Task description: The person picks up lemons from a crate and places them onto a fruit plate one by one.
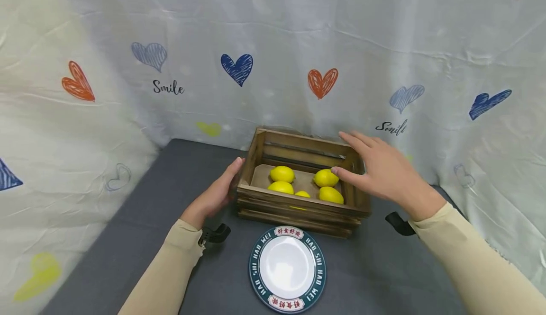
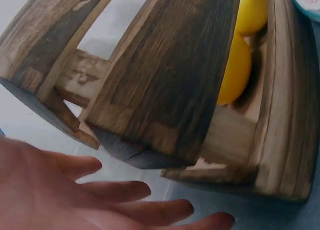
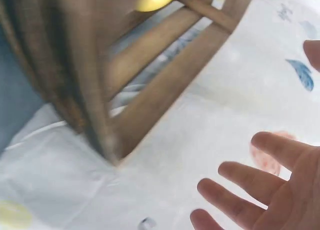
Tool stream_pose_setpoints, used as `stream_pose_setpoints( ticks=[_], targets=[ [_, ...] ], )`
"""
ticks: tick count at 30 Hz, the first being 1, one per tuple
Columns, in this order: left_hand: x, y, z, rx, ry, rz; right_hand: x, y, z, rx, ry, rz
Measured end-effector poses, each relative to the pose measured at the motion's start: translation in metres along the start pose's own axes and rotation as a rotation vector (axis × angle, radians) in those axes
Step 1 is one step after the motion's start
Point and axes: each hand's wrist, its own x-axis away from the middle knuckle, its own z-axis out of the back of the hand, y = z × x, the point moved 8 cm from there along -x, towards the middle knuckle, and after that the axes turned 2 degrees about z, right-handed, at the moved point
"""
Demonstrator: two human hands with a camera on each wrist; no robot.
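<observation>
A slatted wooden crate [image 1: 298, 207] sits on the dark table, tilted slightly to my view, with several yellow lemons [image 1: 282, 174] on its brown lining. Beside the crate's left end is my left hand [image 1: 215, 194], its fingers extended; the left wrist view shows the fingers [image 2: 165, 210] loosely spread along the crate's end slats [image 2: 165, 80]. Over the right end hovers my right hand [image 1: 379, 170], thumb and fingers apart. In the right wrist view that hand [image 3: 285, 190] holds nothing, with a gap to the crate [image 3: 165, 98].
A round plate with a green lettered rim [image 1: 255, 268] lies just in front of the crate. Behind stands a white curtain [image 1: 281, 16] printed with hearts, close to the crate's back. The dark tabletop [image 1: 158, 201] extends left and right.
</observation>
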Motion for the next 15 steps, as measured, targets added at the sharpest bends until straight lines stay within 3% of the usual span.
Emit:
stream_pose_setpoints(
  ticks=[3,6,15],
  targets=[
    [-0.004,-0.006,-0.003,0.06,0.017,0.023,-0.017,-0.015,0.003,0.015,-0.009,0.039],
    [-0.007,-0.009,-0.007,0.051,0.025,0.041,-0.032,-0.027,-0.001,0.029,-0.021,0.085],
    [-0.006,-0.007,-0.01,0.022,-0.003,0.004,-0.077,-0.057,-0.038,0.013,-0.133,0.163]
  ],
)
